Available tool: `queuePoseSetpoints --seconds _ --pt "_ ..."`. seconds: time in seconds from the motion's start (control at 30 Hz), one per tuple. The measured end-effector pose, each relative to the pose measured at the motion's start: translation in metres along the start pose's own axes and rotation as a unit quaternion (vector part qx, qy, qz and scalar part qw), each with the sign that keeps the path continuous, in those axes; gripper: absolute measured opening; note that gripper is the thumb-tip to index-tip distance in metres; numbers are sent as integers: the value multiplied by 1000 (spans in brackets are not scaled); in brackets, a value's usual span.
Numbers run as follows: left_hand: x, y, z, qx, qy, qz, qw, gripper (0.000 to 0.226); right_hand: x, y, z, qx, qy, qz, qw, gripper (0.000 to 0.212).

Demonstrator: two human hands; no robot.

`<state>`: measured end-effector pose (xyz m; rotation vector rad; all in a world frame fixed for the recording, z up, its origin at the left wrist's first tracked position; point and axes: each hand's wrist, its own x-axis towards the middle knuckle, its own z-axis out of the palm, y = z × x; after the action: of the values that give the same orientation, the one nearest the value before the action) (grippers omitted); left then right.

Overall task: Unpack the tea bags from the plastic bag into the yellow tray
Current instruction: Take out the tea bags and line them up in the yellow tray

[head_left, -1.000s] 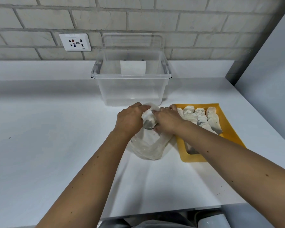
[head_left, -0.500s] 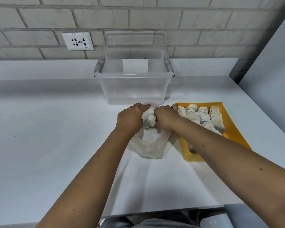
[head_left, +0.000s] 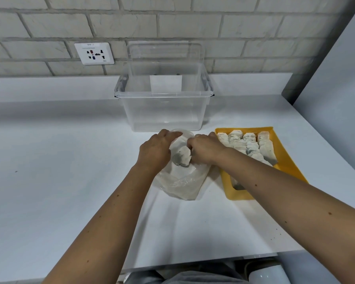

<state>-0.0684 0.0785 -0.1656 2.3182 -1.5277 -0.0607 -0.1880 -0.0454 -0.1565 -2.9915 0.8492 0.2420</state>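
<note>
Plastic bag: I see a thin, crinkled, see-through plastic bag (head_left: 182, 181) lying limp on the smooth white table (head_left: 59, 160), with its mouth turned away from me.
Left hand: the left hand (head_left: 155, 149) sits at that mouth, its fingers curled over the rim and holding it.
Right hand: the right hand (head_left: 205, 148) has its fingers bent round a clump of tea bags (head_left: 182, 156); the fingertips are hidden from me.
Clump: soft, papery, off-white pouches, shadowed grey underneath, lying in the bag's opening between both hands.
Yellow tray: a shallow rectangular yellow tray (head_left: 291, 167) of hard plastic, just right of the bag.
Rows: rows of tea bags (head_left: 248, 144) overlap in four columns, partly behind the right forearm.
Behind: a clear, rigid plastic storage box (head_left: 164, 111).
</note>
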Motion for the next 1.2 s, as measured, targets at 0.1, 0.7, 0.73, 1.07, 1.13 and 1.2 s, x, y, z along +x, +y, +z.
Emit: queuePoseSetpoints --seconds 0.1,0.7,0.73,1.07,1.13,1.2 --pt "0 0 -1 5 -2 4 1000 66 -7 2 -5 63 -16 -6 998 39" --pt "-16 -6 -10 -60 61 107 991 56 -23 7 -36 167 72 -11 983 26" --pt "-16 -7 -10 -56 68 109 990 55 -24 6 -40 165 78 -19 983 25" --pt "-18 5 -21 18 149 147 978 40 -36 -4 -62 80 117 -94 985 19" --pt "-17 5 -21 32 136 145 980 31 -36 -3 -65 92 108 -89 986 17" --pt "-17 7 -23 17 103 120 987 30 -37 -1 -66 148 82 -86 982 13"
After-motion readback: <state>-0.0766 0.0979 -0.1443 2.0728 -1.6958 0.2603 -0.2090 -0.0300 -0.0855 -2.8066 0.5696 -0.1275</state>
